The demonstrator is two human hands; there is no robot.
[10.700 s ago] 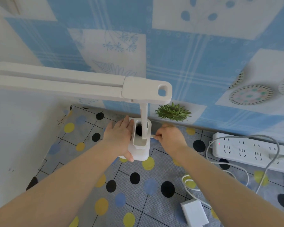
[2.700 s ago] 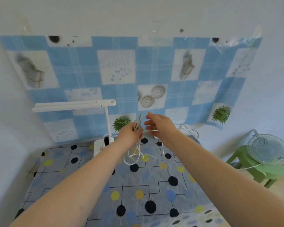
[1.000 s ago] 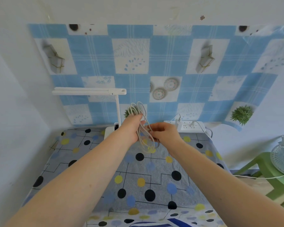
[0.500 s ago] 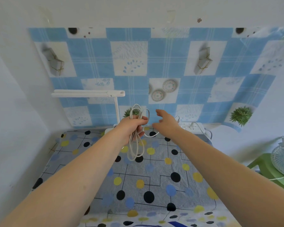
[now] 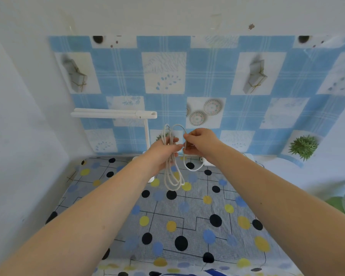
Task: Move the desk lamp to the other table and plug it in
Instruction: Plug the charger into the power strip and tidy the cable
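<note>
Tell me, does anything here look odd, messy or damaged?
Little stands out. The white cord is bunched in loose loops in the left hand, with the right hand pinching a strand. The wall above the blue checked sheet shows small stains. The desk lamp stands upright.

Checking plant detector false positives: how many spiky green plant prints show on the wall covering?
2. One spiky green plant print at the blue checked wall covering's lower right; another mostly hidden behind the left hand and coiled white cable. More may be hidden.
</note>
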